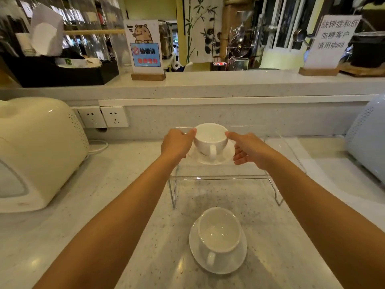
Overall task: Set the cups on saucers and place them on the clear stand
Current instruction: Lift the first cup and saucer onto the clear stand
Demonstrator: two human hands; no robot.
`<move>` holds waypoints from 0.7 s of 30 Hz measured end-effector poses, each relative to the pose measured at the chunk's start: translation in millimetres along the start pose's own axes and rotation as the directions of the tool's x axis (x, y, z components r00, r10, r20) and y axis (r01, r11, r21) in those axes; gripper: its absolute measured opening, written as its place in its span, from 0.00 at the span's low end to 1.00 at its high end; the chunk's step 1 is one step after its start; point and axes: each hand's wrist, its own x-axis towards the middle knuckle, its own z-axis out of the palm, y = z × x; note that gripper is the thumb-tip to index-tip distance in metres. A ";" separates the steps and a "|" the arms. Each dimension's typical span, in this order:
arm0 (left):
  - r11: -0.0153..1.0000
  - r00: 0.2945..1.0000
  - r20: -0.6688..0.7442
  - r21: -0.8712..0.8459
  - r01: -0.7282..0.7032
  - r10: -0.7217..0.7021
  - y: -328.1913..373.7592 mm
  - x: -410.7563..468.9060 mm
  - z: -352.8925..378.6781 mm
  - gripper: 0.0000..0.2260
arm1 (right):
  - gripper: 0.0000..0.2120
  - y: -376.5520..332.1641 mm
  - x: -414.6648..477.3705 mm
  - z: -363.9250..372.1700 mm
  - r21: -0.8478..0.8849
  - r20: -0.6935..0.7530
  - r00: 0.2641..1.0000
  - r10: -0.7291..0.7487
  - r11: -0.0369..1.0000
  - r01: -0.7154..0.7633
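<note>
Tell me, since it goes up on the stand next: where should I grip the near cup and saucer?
Take the near saucer by its rim, left and right, one hand per side. The near cup only rests on it, handle toward you, so a level two-sided hold probably suits best.

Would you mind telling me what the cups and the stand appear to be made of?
The far cup and near cup look like glazed white ceramic, smooth with soft highlights. The stand seems clear acrylic, possibly glass: see-through, with bright edges.

Far saucer (226, 156) edges hidden by hands; sign text (333, 34) blurred.
</note>
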 end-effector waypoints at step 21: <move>0.983 0.984 -0.069 -0.063 -0.170 0.166 -100.7 -151.6 -4.9 0.02 | 0.12 125.6 -125.7 15.7 0.059 -0.204 0.974 -0.095 0.992 0.109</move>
